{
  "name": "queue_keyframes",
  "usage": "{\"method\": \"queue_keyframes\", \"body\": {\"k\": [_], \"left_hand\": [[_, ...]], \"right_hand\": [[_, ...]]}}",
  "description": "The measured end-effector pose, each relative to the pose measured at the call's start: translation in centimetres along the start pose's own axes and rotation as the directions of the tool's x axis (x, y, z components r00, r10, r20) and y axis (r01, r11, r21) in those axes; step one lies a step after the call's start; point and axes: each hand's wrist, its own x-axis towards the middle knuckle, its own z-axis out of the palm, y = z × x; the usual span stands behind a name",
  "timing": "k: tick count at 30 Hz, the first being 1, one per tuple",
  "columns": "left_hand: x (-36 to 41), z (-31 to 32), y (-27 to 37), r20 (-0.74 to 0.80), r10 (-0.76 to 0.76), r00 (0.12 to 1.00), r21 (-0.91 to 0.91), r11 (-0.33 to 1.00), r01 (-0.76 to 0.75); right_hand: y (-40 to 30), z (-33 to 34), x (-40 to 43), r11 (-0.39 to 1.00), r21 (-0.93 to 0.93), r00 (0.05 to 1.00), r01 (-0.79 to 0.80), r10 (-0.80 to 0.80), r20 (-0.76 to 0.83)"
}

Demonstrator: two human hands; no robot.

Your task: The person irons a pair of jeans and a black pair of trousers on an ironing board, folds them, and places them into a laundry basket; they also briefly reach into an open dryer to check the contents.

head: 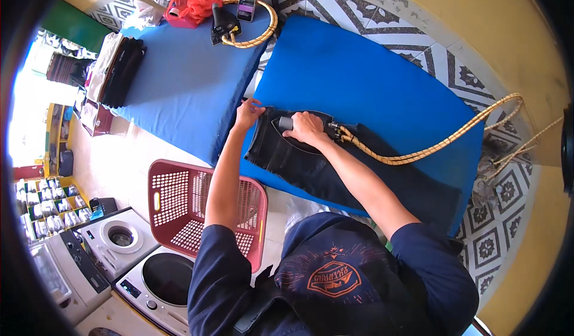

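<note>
A pair of black trousers [399, 185] lies folded lengthwise across the blue padded ironing board [332, 62], its waistband end at the left. My right hand [307, 128] grips the grey handle of a steam iron [309, 146], whose soleplate rests on the upper part of the trousers. Cords in a yellow woven sleeve [403, 158] run from the back of the iron off the right side of the board. At the waistband's far corner, my left hand [249, 113] has its fingertips on or very close to the cloth; whether they pinch it is unclear.
A second blue padded board [188, 71] adjoins at the left, bearing folded clothes [119, 71], another iron [224, 24], a phone [247, 4] and a red plastic bag [197, 6]. Below stands a maroon laundry basket [168, 163]. Washing machines [119, 237] line the lower left.
</note>
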Motion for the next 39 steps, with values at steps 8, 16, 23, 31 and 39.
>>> {"method": "queue_keyframes", "body": {"k": [8, 16, 23, 31, 39], "left_hand": [[0.5, 1.7, -2.5, -0.059, -0.106, 0.993, -0.226, 0.97, 0.09], [-0.3, -0.4, -4.5, -0.068, -0.047, 0.997, -0.249, 0.968, 0.029], [-7.0, 10.9, 19.2, 0.047, 0.63, 0.775, 0.291, 0.734, -0.614], [-6.7, 21.0, 27.2, 0.576, 0.494, 0.651, 0.471, 0.45, -0.759], [-6.0, 21.2, 28.1, 0.64, 0.385, 0.665, 0.564, 0.352, -0.747]], "right_hand": [[-1.1, 6.1, -14.6, 0.99, 0.015, 0.933, 0.14, -0.137, 0.333], [15.8, -0.5, -23.0, 0.883, 0.148, 0.895, -0.446, 0.442, 0.058], [43.1, -6.8, -41.5, 0.491, 0.208, 0.455, -0.846, 0.868, -0.198], [63.0, -14.3, -44.5, 0.59, 0.126, 0.554, -0.798, 0.799, -0.233], [64.5, -15.8, -44.2, 0.876, 0.021, 0.481, -0.482, 0.284, -0.829]]}}
